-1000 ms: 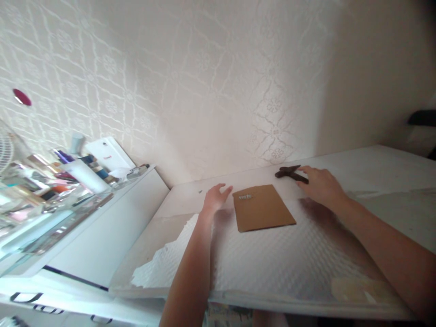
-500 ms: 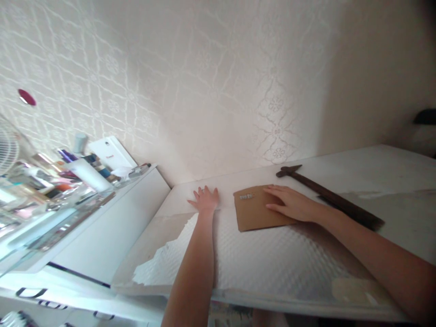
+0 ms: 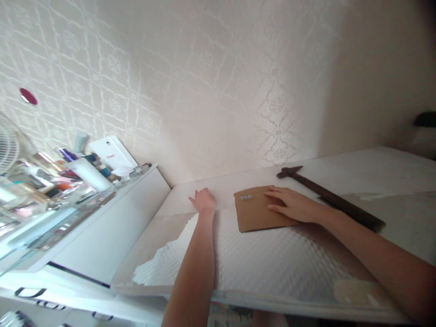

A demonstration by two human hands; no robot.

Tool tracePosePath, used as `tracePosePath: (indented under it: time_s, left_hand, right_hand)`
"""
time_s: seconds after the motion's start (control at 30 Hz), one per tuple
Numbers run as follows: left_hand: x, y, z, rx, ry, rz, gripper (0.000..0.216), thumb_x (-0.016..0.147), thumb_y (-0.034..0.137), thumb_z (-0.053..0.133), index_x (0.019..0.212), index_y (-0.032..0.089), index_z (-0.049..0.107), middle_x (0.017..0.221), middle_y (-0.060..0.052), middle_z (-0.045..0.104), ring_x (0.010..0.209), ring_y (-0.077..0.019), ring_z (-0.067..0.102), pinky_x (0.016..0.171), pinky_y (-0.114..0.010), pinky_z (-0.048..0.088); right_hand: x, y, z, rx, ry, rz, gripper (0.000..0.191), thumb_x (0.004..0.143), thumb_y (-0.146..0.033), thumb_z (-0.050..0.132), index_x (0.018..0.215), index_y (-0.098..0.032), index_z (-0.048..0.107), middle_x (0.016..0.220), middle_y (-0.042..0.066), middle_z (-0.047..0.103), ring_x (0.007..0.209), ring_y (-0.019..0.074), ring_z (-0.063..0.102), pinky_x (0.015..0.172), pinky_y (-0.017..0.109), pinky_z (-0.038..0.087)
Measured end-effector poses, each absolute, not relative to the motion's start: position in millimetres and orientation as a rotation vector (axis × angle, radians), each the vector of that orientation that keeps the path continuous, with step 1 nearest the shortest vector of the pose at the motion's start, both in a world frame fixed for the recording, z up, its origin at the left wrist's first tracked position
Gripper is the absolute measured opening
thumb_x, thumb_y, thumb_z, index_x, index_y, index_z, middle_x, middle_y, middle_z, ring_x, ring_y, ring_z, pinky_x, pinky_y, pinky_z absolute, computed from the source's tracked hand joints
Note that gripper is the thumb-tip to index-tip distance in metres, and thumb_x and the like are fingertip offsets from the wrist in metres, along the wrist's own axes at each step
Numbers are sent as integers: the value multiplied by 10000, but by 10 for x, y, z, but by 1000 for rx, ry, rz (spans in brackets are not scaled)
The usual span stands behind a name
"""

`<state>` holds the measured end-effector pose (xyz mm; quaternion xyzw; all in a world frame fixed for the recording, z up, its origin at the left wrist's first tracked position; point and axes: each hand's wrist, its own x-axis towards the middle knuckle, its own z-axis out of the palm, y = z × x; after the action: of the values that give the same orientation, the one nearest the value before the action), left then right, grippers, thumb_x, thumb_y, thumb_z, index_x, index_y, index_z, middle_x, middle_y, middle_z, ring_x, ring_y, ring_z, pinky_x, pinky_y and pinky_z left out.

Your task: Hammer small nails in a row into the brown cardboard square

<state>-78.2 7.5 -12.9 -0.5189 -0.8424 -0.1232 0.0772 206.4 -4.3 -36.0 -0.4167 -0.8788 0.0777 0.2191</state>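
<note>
A brown cardboard piece (image 3: 257, 211) lies flat on the white table, with a short row of small silvery bits near its upper left corner. My right hand (image 3: 289, 204) rests on the cardboard's right side, fingers stretched out and apart. To the left of the cardboard, my left hand (image 3: 203, 200) is on the tabletop with most fingers curled in and one sticking out to the left. Nothing shows in it, though its underside is hidden. Beyond my right forearm lies a dark hammer (image 3: 327, 193), its head toward the wall.
White quilted sheeting (image 3: 259, 259) covers part of the table (image 3: 357, 170). At the left stands a white cabinet (image 3: 112, 236) crowded with bottles, tubes and a white box (image 3: 114, 153). A fan (image 3: 8, 145) is at the far left edge. The patterned wall (image 3: 211, 91) rises behind.
My left hand's fingers were spread flat on the table and are now mostly curled in. My right hand, the cardboard and the hammer stay in place.
</note>
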Motion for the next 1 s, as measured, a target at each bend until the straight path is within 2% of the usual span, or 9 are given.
tracePosePath:
  time_s: [0.13,0.23,0.43,0.6,1.0]
  left_hand:
    - [-798,63,-95,-1505,-2523,-434,418,815,97,381,1142,209,617,1136,-99,653,1131,-225,553,1083,-459,222]
    - [-779,49,-51,-1487,-2543,-476,402,815,110,392,1113,229,635,1105,-79,671,1080,-223,585,1042,-433,283]
    - [-756,9,9,-1427,-2570,-508,420,795,137,425,1142,264,625,1140,-54,658,1106,-245,562,960,-418,358]
    - [-776,16,-1,-1382,-2639,-495,332,808,214,456,1051,259,677,1100,-90,669,1119,-282,539,920,-440,375]
    - [-761,29,-8,-1421,-2661,-456,275,829,252,446,967,242,684,1060,-107,676,1105,-297,545,879,-457,400]
  right_hand:
    - [2063,-51,-335,-1151,-2445,217,557,857,-483,411,1236,-107,570,1326,177,497,1243,283,434,1039,459,338]
    - [2058,-61,-317,-1157,-2444,220,535,854,-481,420,1230,-137,581,1323,159,506,1236,283,443,1033,465,344]
    - [2056,-71,-299,-1158,-2451,238,567,848,-495,427,1232,-105,576,1330,186,490,1238,293,438,1038,464,338]
    - [2055,-79,-287,-1171,-2461,231,570,848,-495,426,1243,-108,567,1332,179,490,1244,285,433,1044,442,335]
    - [2055,-89,-269,-1152,-2457,240,555,843,-487,443,1232,-114,577,1320,178,503,1231,293,445,1035,455,344]
